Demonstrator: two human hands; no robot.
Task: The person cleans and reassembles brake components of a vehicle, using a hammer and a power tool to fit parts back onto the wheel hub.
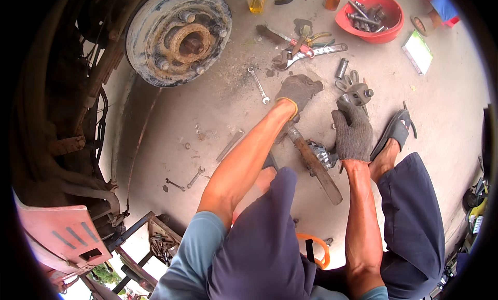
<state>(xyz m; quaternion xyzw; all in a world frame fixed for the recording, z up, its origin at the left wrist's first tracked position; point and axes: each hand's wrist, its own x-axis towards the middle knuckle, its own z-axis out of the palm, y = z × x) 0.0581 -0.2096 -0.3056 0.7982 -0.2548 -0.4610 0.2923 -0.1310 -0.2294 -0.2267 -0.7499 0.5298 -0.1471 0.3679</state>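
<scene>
Both my hands wear dark grey knit gloves. My left hand is closed over the floor, its fingers curled; anything inside them is hidden. My right hand is closed around a short metal cylinder, perhaps a socket, whose end shows at the fingertips. Just beyond it lies a metal puller-like tool with a bolt head. A loose metal socket rests a little farther off. Between my forearms lies a hammer with a wooden handle; its head is partly hidden by my left forearm.
A rusty wheel hub stands at the upper left. An adjustable wrench and pliers lie ahead. A red bowl holds sockets. Several wrenches and small parts are scattered on the floor. A white-green box lies at the right.
</scene>
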